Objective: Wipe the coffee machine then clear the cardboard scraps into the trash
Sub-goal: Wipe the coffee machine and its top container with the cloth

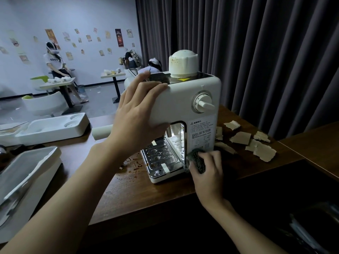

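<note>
A white coffee machine stands on the dark wooden table, with a dial on its side and a stained cap on top. My left hand grips its upper front corner, fingers over the top edge. Low on the machine's side panel, my right hand holds a dark green cloth pressed against it. Several torn cardboard scraps lie on the table to the right, behind the machine. Brown crumbs are scattered in front of the drip tray.
White foam packing trays and an open white box sit at the left. A dark bin with a black bag is at the lower right. Dark curtains hang behind. People sit at tables in the far room.
</note>
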